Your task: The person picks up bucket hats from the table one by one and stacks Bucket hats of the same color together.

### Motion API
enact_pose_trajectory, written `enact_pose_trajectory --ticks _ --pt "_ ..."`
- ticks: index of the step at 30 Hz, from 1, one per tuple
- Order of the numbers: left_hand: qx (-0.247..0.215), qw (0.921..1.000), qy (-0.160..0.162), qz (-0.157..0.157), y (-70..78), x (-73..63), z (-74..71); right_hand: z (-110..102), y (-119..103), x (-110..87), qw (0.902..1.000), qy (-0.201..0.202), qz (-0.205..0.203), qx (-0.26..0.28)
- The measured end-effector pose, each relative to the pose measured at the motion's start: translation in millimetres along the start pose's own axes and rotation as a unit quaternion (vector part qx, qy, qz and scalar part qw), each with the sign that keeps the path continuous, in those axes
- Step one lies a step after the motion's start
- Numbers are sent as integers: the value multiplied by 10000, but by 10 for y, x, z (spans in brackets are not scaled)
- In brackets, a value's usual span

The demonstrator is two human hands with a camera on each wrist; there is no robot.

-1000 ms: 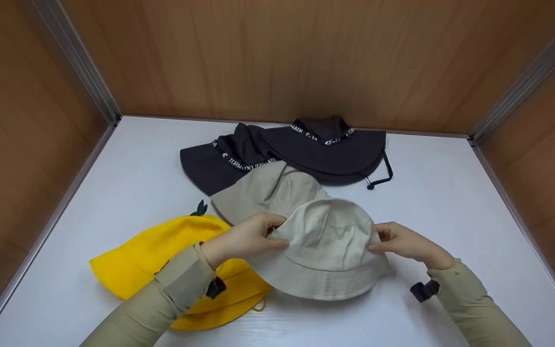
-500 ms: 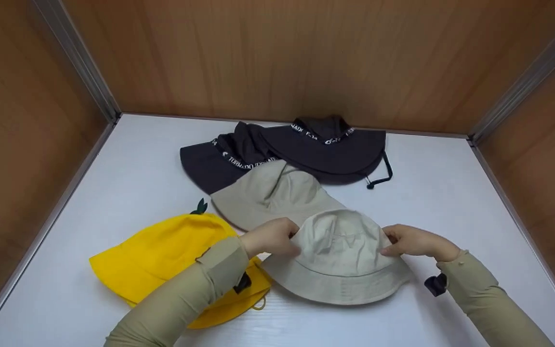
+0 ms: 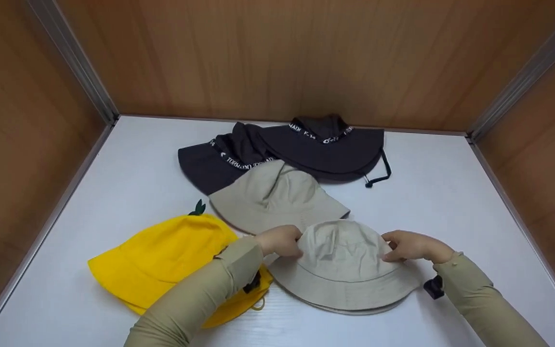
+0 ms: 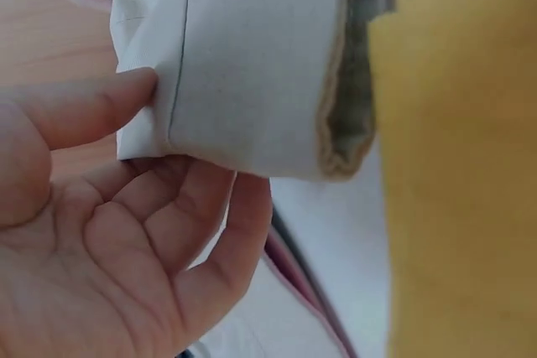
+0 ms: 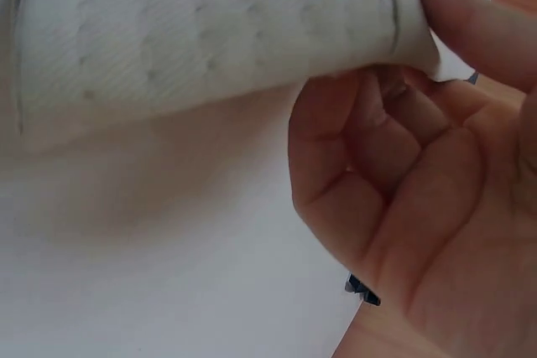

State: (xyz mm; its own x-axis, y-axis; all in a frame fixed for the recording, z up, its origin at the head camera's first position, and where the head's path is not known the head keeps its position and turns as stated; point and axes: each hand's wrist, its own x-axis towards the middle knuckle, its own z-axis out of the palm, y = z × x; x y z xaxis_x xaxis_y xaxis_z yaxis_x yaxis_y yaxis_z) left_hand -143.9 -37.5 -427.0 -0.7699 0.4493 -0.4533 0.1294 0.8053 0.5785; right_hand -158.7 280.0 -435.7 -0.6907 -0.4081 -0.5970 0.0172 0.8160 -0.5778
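Observation:
A pale cream bucket hat (image 3: 345, 262) is held between both hands at the front of the table, crown up and brim toward me. My left hand (image 3: 281, 241) pinches its left side; in the left wrist view the thumb (image 4: 109, 106) lies on the outside and the fingers curl beneath the edge. On the opposite side my right hand (image 3: 410, 246) pinches the fabric, its curled fingers (image 5: 361, 140) under the brim in the right wrist view. Just behind lies a beige bucket hat (image 3: 277, 197). My left forearm crosses over a yellow hat (image 3: 162, 260) with a green leaf on top.
Two dark hats with white lettering lie at the back, one on the left (image 3: 200, 164) and one on the right (image 3: 325, 154) with a cord. Wooden panels (image 3: 277, 58) enclose the white table (image 3: 451, 193) at the back and sides.
Both hands have carried the cream hat right and toward me, away from the beige hat, whose right brim now shows. The other hats stay in place.

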Motion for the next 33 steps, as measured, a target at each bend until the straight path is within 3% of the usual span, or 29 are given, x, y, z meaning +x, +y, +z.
enact_pose_trajectory --ticks 5,14,23,28,33 --pt "68 9997 -29 -244 29 18 37 15 11 -3 9997 24 175 -175" --pt "134 9991 -241 -312 37 73 107 10 45 -18 9991 -156 218 -339" --pt "387 9979 -229 -472 66 77 168 -5 48 -34 9970 -190 370 -659" --pt "447 9972 -208 -556 87 70 187 17 50 -29 9960 -132 350 -807" --pt "391 9974 -171 -578 88 67 192 60 -21 -49 9909 142 168 -1329"
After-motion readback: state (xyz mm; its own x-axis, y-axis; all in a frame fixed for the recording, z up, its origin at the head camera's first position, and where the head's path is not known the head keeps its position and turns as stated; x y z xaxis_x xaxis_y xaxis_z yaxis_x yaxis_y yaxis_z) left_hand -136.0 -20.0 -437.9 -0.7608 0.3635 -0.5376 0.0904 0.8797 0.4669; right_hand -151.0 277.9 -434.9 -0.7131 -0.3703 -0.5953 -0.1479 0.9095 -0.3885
